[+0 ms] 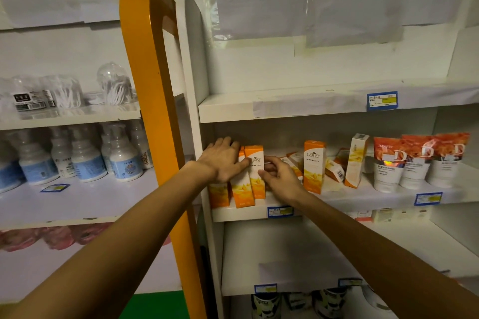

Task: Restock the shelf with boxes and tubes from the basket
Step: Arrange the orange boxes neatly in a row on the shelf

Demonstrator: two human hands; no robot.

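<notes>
White laminate shelving units (324, 109) fill the frame, two bays side by side, in dim, warm light. A curved orange end panel (145, 80) rises between them, left of centre. Sheets of white paper and clear plastic film (337, 0) cover the upper right of the frame. Small blue-bordered price labels (381, 101) are fixed to the shelf edges. At the bottom, just left of centre, a patch of green floor (155, 304) shows beneath the left bay.

Your left hand (225, 159) and right hand (281, 176) are bare, forearms uncovered, with no sleeves, rings or watch visible.
</notes>
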